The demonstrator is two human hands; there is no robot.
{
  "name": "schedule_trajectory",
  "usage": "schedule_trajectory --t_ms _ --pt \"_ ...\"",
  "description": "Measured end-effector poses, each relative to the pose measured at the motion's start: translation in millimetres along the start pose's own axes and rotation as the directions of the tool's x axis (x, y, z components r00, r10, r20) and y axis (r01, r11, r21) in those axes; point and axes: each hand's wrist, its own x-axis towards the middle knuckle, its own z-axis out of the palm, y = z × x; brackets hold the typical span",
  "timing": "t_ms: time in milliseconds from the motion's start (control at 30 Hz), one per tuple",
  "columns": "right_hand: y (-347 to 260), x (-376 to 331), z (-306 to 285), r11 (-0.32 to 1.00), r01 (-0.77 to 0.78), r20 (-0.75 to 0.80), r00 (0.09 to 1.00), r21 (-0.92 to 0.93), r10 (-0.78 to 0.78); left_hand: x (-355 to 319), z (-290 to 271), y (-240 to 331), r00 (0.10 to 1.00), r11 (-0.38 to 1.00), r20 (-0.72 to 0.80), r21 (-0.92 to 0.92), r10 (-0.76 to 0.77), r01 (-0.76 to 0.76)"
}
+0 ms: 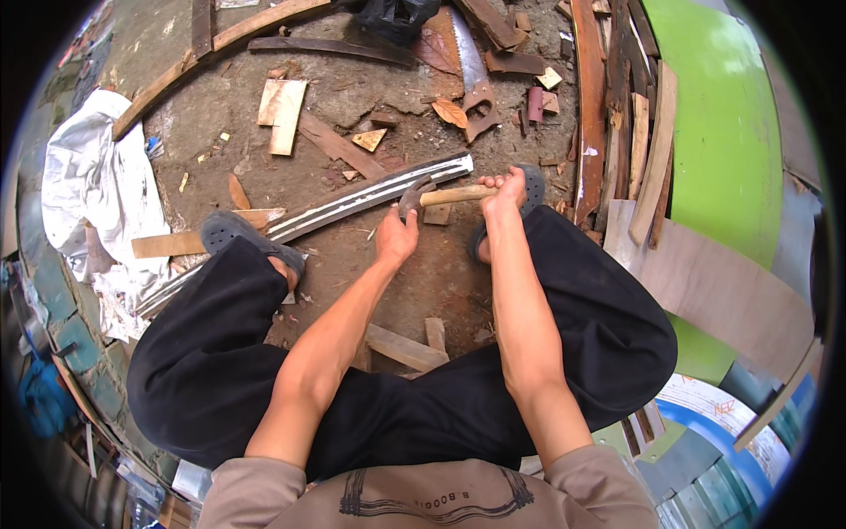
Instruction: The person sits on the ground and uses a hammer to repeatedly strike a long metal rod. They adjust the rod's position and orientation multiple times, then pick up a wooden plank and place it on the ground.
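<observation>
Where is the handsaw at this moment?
In the head view, the handsaw lies near the upper edge, just right of centre, its handle beside an orange leaf.

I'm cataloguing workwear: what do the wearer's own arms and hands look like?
The left hand and right hand are ungloved, and no watch or bracelet shows. Both arms are bare up to the short, loose, greyish-brown sleeves, which end above the elbows and look plain. The matching shirt carries a dark, brushstroke-like print on its front.

Hammer handle (460, 194): smooth wood; hammer head (410, 199): dull metal; green panel (716, 115): smooth, glossy.
</observation>
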Motion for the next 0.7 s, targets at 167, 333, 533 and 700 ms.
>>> schedule_trajectory --t_ms 167,333,533,700 --pt "-8.7 18.4 -14.6 0.999 -0.017 -0.052 0.998 0.038 0.019 8.0 9.5 6.3 0.991 0.993 -0.064 0.031 0.117 -0.115" --pt "18.1 -39.6 -11.8 0.993 0.101 0.038 0.994 -0.057 -0.099 28.0 3.2 -25.8 0.992 0.992 -0.027 0.009 0.125 -0.125" --pt "52.1 -74.1 -29.5 0.974 0.224 0.145 0.964 0.005 -0.223 21.0 -13.2 -24.8 0.955 0.95 -0.182 0.254 0.232 -0.182" --pt "53.2 -75.5 -24.4 0.939 0.304 0.172 0.946 -0.161 -0.277 19.7 -13.7 -43.6 0.997 0.998 0.076 0.056 -0.02 0.016"
